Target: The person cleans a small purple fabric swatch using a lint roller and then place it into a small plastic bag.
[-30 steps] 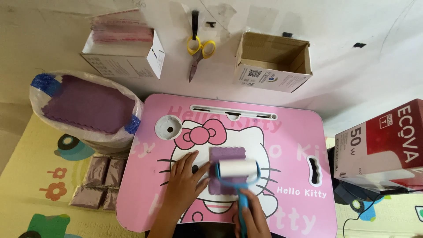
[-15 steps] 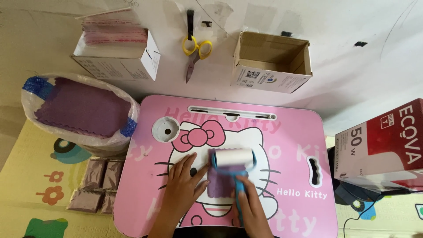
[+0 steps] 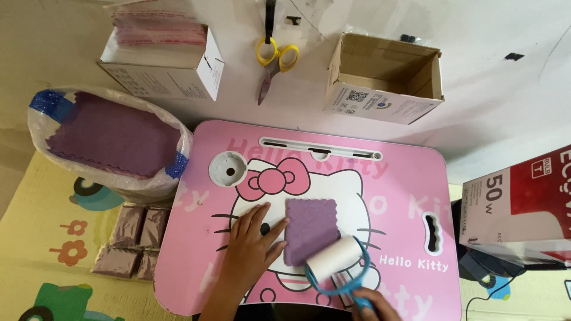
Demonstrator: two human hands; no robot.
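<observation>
Flanking purple cloth (image 3: 311,229): scissors (image 3: 272,62), boxes (image 3: 385,77).

two cardboard boxes (image 3: 383,80), one scissors (image 3: 275,59), one lint roller (image 3: 336,261), one purple cloth (image 3: 310,229)

Pink cartoon-cat tabletop (image 3: 404,196) sat in front of me, with a round cup recess (image 3: 228,171) at its far left corner and a slot along the far edge. A purple scalloped cloth square (image 3: 310,229) lay flat near the middle; my left hand (image 3: 253,246) pressed on the tabletop, fingertips touching the cloth's left edge. A white lint roller (image 3: 334,259) in a blue frame rested on the cloth's near right corner, held by my right hand (image 3: 375,304). The tabletop stood partly on a patterned play mat (image 3: 41,238).
</observation>
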